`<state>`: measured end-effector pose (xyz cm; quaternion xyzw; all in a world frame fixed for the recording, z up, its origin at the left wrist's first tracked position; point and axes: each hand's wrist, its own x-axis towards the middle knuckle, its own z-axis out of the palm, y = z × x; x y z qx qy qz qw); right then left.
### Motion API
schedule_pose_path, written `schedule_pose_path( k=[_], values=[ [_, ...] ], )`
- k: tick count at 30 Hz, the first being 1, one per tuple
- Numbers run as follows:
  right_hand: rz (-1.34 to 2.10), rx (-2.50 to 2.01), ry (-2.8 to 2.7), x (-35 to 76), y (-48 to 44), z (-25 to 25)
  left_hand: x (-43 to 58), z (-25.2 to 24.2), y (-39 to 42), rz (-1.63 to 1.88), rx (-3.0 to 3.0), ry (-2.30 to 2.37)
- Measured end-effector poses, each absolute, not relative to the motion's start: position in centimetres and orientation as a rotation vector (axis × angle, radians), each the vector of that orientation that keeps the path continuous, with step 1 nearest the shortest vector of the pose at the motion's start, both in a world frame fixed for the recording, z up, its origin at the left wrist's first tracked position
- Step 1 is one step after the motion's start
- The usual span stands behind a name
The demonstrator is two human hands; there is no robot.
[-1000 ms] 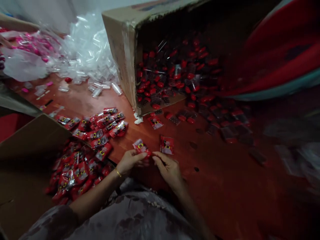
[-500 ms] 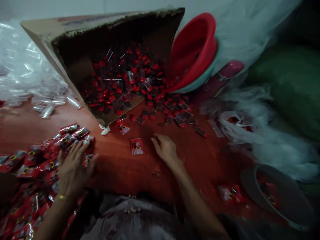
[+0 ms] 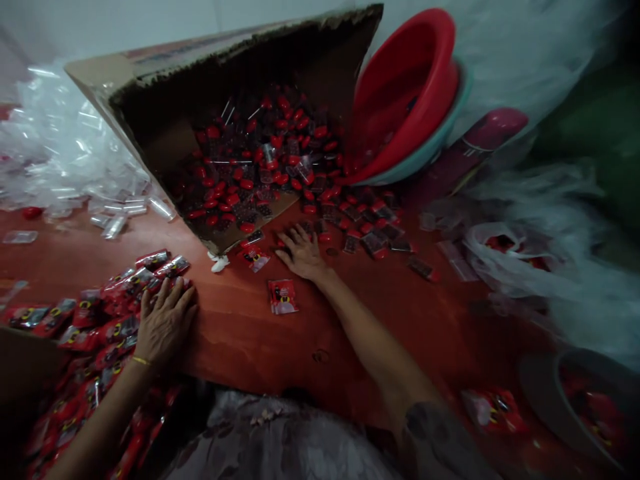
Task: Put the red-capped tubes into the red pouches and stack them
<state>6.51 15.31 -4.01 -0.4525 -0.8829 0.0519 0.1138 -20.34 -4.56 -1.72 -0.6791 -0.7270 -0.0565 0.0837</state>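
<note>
My left hand [image 3: 166, 323] lies open with its fingers spread at the right edge of a pile of red wrapped packets [image 3: 117, 330]. My right hand [image 3: 301, 257] reaches forward with its fingers apart. Its fingertips are at the near side of several small clear red-capped containers [image 3: 373, 241] with dark contents, spilled from a tipped cardboard box [image 3: 167, 120]; I cannot tell whether they touch one. Two flat red printed wrappers, seemingly stacked [image 3: 283, 296], lie just below my right hand. Another red wrapper [image 3: 255, 259] lies left of its fingers, by the box's corner.
Nested red [image 3: 445, 73] and light-blue basins lean right of the box, beside a pink bottle-like object [image 3: 495, 130]. Clear plastic pieces [image 3: 75, 147] are heaped at left. Plastic bags [image 3: 575, 260] lie at right, above a grey tub [image 3: 545, 380] holding red packets. A rubber band [image 3: 321, 356] lies near me.
My right hand has moved forward and left, from beside the stacked wrappers to the red-capped containers. My left hand remains at the packet pile. The view has shifted slightly.
</note>
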Motion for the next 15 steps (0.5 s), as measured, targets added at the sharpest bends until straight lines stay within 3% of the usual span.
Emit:
schedule_pose_path(
  k=[8,15],
  values=[
    [0.062,-1.406,-2.593,13.5,12.4,-4.6,-12.5,-0.6,-0.5,-0.677,-2.388,-2.015],
    [0.006,-1.482,-2.488,14.9,6.4,-4.6,-7.1,-3.6,2.4,-0.582,-2.65,-1.863]
  ],
)
